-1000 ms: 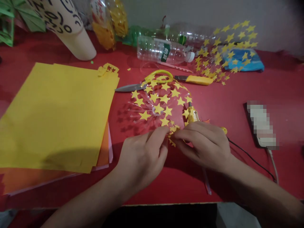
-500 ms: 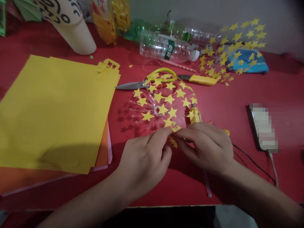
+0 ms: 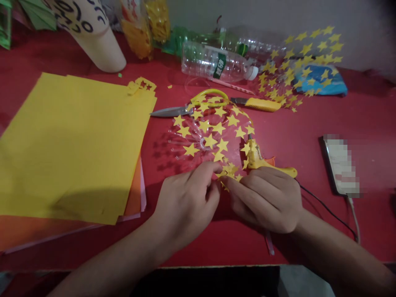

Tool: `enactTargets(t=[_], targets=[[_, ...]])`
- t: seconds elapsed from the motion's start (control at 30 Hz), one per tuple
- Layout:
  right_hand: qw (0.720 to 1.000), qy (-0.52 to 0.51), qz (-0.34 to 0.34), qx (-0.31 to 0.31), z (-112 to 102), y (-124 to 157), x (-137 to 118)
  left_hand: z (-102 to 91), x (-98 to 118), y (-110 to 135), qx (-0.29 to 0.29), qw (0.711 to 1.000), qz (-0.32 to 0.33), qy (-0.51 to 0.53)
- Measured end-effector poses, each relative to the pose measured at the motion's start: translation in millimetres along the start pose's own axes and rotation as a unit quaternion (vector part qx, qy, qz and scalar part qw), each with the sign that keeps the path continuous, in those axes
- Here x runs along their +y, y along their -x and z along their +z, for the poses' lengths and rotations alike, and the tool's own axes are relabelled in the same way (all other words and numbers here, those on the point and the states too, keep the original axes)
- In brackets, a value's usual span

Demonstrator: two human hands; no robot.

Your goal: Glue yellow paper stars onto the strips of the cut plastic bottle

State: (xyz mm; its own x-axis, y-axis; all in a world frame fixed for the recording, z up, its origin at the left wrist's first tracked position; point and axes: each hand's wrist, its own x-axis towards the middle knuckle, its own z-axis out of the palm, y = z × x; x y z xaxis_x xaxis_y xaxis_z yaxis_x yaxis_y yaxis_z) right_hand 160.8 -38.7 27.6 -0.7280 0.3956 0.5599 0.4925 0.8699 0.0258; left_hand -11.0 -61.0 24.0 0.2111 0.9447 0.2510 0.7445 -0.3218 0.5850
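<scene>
Between my hands stands a cut clear plastic piece [image 3: 202, 142] with thin strips fanning out, tipped with yellow paper stars [image 3: 210, 141]. My left hand [image 3: 187, 202] is closed at its near edge, fingers curled; what they grip is hidden. From the right, my right hand [image 3: 269, 200] pinches a yellow star at the near edge, its fingertips close to the left ones. Several small stars [image 3: 229, 169] cluster just beyond the fingertips. A yellow glue gun [image 3: 255, 159] lies just past my right hand, partly behind the stars.
Scissors [image 3: 173, 111] and a yellow cutter [image 3: 262, 104] lie behind the piece. Yellow paper sheets [image 3: 86, 144] are stacked left. Farther back are a clear bottle [image 3: 201, 62], a pale tumbler [image 3: 108, 51] and another star-tipped piece [image 3: 289, 74]. A phone [image 3: 342, 165] with a cable lies right.
My right hand has shifted slightly down, showing more of the glue gun and the small stars near the fingertips. My left hand has moved slightly left. The view has shifted a little.
</scene>
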Motion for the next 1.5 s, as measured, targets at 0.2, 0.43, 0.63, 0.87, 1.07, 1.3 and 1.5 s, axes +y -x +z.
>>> enactTargets(t=[0.2, 0.43, 0.63, 0.87, 1.07, 1.3, 1.5], targets=[[1.0, 0.008, -0.007, 0.004, 3.3, 0.5, 1.3, -0.5, -0.2, -0.4, 0.0, 1.0, -0.005, 0.009], [1.0, 0.006, -0.013, 0.01, 4.1, 1.2, 1.7, 0.5, -0.7, -0.7, 0.007, 1.0, 0.004, -0.001], [0.999, -0.012, 0.049, -0.004, -12.6, -1.4, 5.6, -1.2, -2.6, 1.6, 0.021, 0.998, 0.028, -0.049], [0.977, 0.013, 0.205, 0.052, -25.8, -4.7, 16.6, -5.7, 0.5, 6.3, 0.047, 0.991, 0.06, -0.107], [0.921, -0.067, 0.385, 0.009, -17.1, -2.8, 35.3, -20.1, -3.2, -1.2, 0.131, 0.989, 0.072, 0.023], [0.894, -0.214, 0.392, -0.037, -5.1, 8.6, 44.7, -6.1, -47.5, -28.6, 0.175, 0.927, -0.139, 0.3], [0.863, -0.289, 0.413, -0.032, 12.1, 6.5, 46.6, 6.0, -53.8, -42.2, 0.059, 0.87, -0.233, 0.431]])
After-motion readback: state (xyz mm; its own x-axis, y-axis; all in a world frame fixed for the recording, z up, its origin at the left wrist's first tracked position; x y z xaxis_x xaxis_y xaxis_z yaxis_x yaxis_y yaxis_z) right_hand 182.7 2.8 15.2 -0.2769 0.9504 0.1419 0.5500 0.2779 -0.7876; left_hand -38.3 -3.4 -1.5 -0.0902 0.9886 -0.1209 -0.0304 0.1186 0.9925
